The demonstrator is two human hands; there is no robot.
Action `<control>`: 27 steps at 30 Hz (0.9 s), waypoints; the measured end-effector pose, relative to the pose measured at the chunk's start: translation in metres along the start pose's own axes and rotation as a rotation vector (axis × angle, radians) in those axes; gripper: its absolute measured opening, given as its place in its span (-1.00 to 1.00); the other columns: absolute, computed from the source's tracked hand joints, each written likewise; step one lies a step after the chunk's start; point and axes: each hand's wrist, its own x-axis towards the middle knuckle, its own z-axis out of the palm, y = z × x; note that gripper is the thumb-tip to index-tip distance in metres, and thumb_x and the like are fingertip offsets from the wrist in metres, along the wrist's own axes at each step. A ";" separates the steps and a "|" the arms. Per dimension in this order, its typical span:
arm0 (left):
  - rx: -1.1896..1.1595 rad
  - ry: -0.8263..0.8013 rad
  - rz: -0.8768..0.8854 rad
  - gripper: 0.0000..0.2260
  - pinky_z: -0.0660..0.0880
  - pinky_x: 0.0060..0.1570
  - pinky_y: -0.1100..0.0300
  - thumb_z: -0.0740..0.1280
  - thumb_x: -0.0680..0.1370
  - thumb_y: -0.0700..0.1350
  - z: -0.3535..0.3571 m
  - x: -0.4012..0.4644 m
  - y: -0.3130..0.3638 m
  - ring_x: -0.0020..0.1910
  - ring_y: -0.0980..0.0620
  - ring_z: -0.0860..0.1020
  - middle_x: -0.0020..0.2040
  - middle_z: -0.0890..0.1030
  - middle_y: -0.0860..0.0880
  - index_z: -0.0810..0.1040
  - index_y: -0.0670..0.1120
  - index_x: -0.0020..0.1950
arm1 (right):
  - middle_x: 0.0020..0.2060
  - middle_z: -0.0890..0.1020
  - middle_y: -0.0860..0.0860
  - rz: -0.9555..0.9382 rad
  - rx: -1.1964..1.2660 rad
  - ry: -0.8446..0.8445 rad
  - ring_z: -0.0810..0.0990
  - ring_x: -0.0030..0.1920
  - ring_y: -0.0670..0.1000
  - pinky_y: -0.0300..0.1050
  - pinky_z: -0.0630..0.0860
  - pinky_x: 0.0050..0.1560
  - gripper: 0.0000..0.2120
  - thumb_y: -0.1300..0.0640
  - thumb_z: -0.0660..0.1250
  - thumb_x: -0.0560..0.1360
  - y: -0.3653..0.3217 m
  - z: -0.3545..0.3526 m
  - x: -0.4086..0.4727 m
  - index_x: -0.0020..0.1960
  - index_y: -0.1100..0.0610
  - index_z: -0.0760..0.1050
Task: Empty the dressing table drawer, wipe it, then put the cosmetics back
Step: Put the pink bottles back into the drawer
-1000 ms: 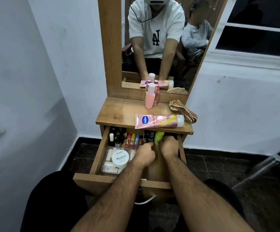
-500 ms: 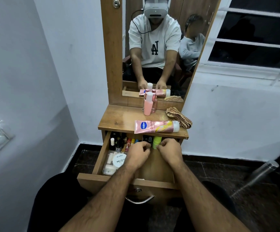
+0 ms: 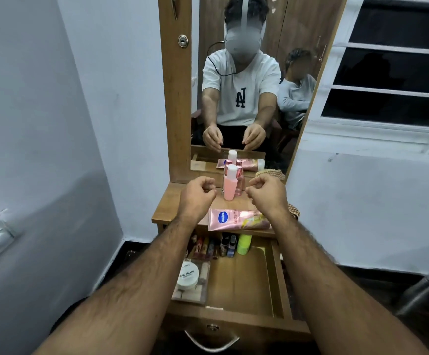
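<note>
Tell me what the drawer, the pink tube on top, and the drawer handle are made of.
Drawer: wood or wood-look laminate, smooth brown with visible grain. Pink tube: glossy soft plastic, judging by the shiny printed skin and flat crimped end. Drawer handle: likely polished metal, a thin silvery curved bar.

Two pink plastic bottles (image 3: 230,184) upright on the wooden top, one pink lotion tube (image 3: 236,219) lying flat – one neon-green bottle (image 3: 244,243), one white round nail-polish-remover tub (image 3: 188,275) in the open wooden drawer (image 3: 277,275).
</note>
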 end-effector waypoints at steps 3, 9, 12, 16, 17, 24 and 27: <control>0.050 0.019 -0.004 -0.70 0.50 0.01 0.27 0.46 0.48 -0.18 0.008 0.021 0.004 -0.03 0.12 0.57 -0.01 0.64 0.06 0.60 -0.09 0.20 | -0.20 0.67 0.00 0.098 0.009 0.016 0.66 -0.13 0.04 0.09 0.65 -0.05 -0.75 0.31 0.43 0.41 0.003 0.012 0.029 -0.26 -0.02 0.51; 0.135 -0.012 -0.047 -0.67 0.40 -0.14 0.29 0.56 0.39 -0.04 0.042 0.042 0.007 -0.08 0.13 0.55 -0.02 0.65 0.06 0.59 -0.03 0.10 | -0.04 0.67 0.03 0.185 -0.040 0.008 0.62 0.00 0.06 -0.03 0.58 0.00 -0.84 0.30 0.43 0.44 0.020 0.031 0.065 -0.06 0.06 0.62; 0.150 0.031 -0.066 -0.57 0.50 -0.11 0.21 0.59 0.32 0.09 0.057 0.046 0.006 -0.05 0.11 0.57 -0.02 0.64 0.08 0.55 0.00 0.08 | -0.01 0.66 0.03 0.173 -0.052 0.000 0.61 0.04 0.05 -0.08 0.55 0.00 -0.81 0.30 0.43 0.42 0.026 0.037 0.075 0.00 0.11 0.63; 0.214 0.086 -0.062 -0.46 0.56 -0.03 0.06 0.58 0.26 0.20 0.074 0.052 0.007 -0.02 0.03 0.57 0.00 0.61 0.04 0.49 0.01 0.08 | 0.01 0.67 0.03 0.155 -0.060 -0.018 0.60 0.08 0.04 0.03 0.56 0.14 -0.78 0.30 0.46 0.40 0.030 0.041 0.085 0.02 0.12 0.64; 0.232 0.096 -0.061 -0.47 0.56 -0.04 0.05 0.58 0.26 0.22 0.077 0.053 0.007 -0.02 0.02 0.57 -0.01 0.60 0.03 0.49 0.01 0.08 | 0.01 0.67 0.03 0.147 -0.064 -0.024 0.61 0.08 0.04 0.04 0.56 0.15 -0.78 0.30 0.47 0.39 0.030 0.041 0.086 0.02 0.12 0.64; 0.256 0.154 -0.055 -0.64 0.55 -0.08 0.09 0.49 0.41 0.12 0.079 0.055 0.003 -0.03 0.01 0.58 0.00 0.62 0.02 0.56 -0.01 0.10 | 0.00 0.68 0.02 0.083 -0.119 -0.090 0.63 0.05 0.04 0.01 0.57 0.11 -0.71 0.23 0.53 0.36 0.030 0.045 0.089 0.06 0.07 0.62; 0.231 0.148 -0.019 -0.68 0.45 -0.18 0.16 0.45 0.42 0.13 0.074 0.051 0.000 -0.06 0.02 0.58 -0.04 0.63 0.03 0.58 -0.01 0.06 | 0.01 0.68 0.02 0.034 -0.167 -0.123 0.62 0.06 0.06 -0.03 0.56 0.08 -0.67 0.18 0.53 0.36 0.026 0.049 0.088 0.11 0.07 0.60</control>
